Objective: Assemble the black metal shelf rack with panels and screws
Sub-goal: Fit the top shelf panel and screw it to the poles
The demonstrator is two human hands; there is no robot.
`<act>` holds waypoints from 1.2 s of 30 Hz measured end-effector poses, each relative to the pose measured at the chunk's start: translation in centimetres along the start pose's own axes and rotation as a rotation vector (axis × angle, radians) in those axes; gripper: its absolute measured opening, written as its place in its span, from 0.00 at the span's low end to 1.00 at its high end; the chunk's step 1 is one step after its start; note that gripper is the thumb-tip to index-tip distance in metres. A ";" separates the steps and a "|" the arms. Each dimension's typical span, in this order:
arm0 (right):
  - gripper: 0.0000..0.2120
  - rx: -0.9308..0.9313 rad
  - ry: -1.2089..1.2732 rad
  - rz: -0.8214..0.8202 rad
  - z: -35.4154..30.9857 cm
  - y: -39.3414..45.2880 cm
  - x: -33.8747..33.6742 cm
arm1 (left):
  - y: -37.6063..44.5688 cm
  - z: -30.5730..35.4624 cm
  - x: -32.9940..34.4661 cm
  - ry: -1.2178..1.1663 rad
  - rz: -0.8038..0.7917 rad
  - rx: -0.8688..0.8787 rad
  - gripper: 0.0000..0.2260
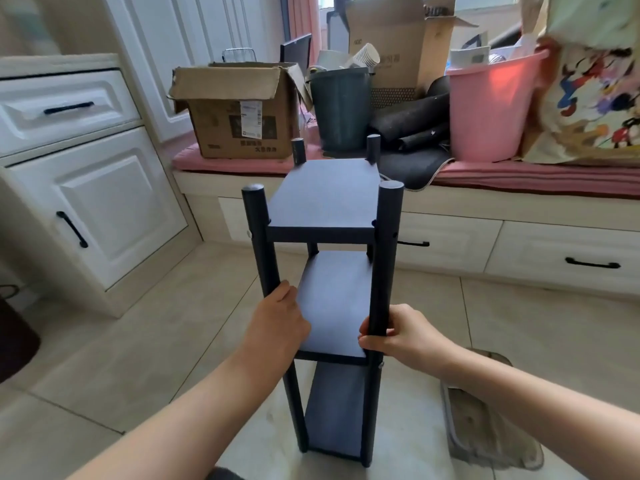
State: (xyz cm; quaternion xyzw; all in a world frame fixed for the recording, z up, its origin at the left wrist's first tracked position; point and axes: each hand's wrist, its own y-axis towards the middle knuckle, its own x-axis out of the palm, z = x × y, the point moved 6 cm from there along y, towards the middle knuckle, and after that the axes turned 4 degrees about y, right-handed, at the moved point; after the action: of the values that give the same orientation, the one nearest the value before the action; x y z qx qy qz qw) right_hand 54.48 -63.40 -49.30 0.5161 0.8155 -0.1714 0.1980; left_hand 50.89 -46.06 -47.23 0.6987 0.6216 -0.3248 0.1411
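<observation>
Behind rack (pixel 322 216): cups (pixel 367 56) atop bin (pixel 341 109)

Both bare forearms reach forward from the lower corners of the frame. The left hand (pixel 280 318) and the right hand (pixel 403 332) have curled fingers, near centre.

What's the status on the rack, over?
Left hand grips front-left post; right hand grips front-right post. Black three-tier metal shelf rack upright on tile. Nothing in the way.

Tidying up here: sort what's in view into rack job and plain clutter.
Job: black shelf rack; left hand and right hand gripping its front posts.

Clutter: cardboard box; dark bin; pink bucket; cartoon-print bag.
</observation>
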 end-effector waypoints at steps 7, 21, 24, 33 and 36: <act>0.06 -0.057 0.032 -0.024 -0.8 -0.1 0.8 | -1.5 0.6 1.0 -0.012 -0.057 -0.020 0.08; 0.12 -0.087 0.068 -0.055 -0.7 -0.6 1.8 | -0.9 -1.2 -6.5 -1.962 -0.125 -0.188 0.22; 0.11 -0.075 0.076 -0.037 -0.2 -0.5 1.3 | -1.5 -0.5 -7.5 -2.310 -0.021 -0.104 0.16; 0.08 -0.066 0.074 -0.032 -0.1 -0.2 1.0 | -0.7 0.4 -8.3 -2.907 0.228 -0.300 0.32; 0.08 -0.068 0.100 -0.047 -0.4 -0.2 0.8 | -0.3 0.6 -8.1 -2.952 0.243 -0.393 0.32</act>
State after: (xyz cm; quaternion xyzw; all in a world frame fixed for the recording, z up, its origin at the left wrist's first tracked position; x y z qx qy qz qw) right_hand 53.95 -62.68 -49.35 0.4978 0.8415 -0.1221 0.1706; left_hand 50.33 -52.70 -42.53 -0.2347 -0.1053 -0.6203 0.7410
